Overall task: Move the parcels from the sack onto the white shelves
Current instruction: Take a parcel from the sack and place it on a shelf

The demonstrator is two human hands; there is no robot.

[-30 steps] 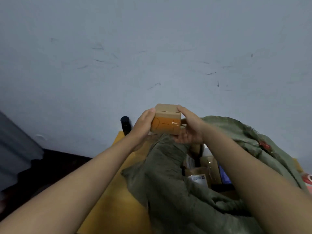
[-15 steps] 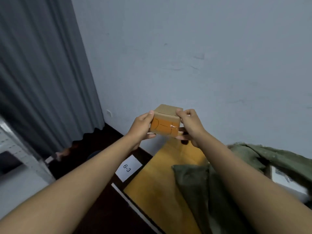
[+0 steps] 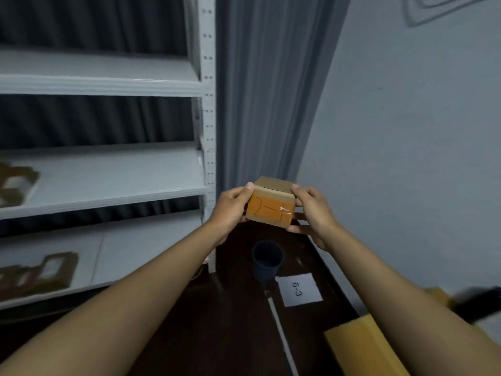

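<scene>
While I watch through the head camera, I see my left hand (image 3: 230,210) and my right hand (image 3: 311,213) holding a small brown cardboard box with an orange label (image 3: 271,207) between them. My left hand grips the left side of the box, with the thumb on the top edge. My right hand grips the right side, with fingers curled under the bottom and the thumb on top. The box is up in the air in front of me, a little tilted. It is just to the right of the white metal shelves (image 3: 108,183) and is not on them. I see dark marks written on the orange label, but I cannot read them.

Below my hands, a dark round cup-shaped bin (image 3: 267,263) stands on the dark floor (image 3: 217,335). Near it, a white paper sign that reads "6-3" (image 3: 299,290) lies flat on the floor. A thin white line (image 3: 282,335) runs along the floor from beside the sign toward me.

On the left, some flat brown cardboard pieces (image 3: 16,185) lie on the middle shelf, and more brown cardboard pieces (image 3: 38,275) lie on the shelf below. They are blurry. A grey curtain (image 3: 260,104) hangs behind and beside the shelves. A pale grey wall (image 3: 406,131) is on the right. At the bottom right, I see the edge of a yellow board (image 3: 360,346).
</scene>
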